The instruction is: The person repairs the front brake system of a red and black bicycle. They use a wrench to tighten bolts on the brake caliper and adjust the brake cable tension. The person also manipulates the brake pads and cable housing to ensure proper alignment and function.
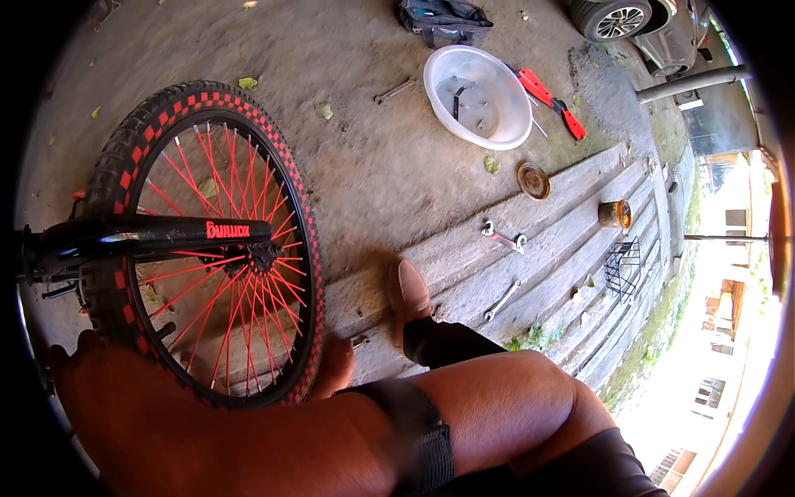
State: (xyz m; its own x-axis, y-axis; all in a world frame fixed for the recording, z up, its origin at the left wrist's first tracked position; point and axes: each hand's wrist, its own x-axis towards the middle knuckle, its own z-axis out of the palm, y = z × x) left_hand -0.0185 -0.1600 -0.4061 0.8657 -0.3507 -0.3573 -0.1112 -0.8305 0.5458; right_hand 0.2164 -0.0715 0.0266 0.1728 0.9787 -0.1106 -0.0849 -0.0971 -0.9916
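Observation:
A bicycle wheel [313,331] with red spokes and a red-checked black tyre stands on the left, set in a black fork [157,234]. Beside the tyre's lower left is my left hand [87,364], dark, its fingers hard to make out. Near the tyre's lower right edge, part of my right hand [334,369] shows; tyre and forearm hide the rest, so its grip is unclear. A small metal piece [359,341] shows just beyond it. A black strap [439,443] wraps the arm. My brown shoe [410,290] rests near the wheel.
Grey planks [571,195] hold a red-handled wrench [503,238], another wrench [502,300], a rusty tin [614,214], a round rusty lid [532,180] and a wire basket [623,269]. Farther back are a white basin [513,132], a red-and-black tool [567,120], a bag [447,21] and a car [617,21].

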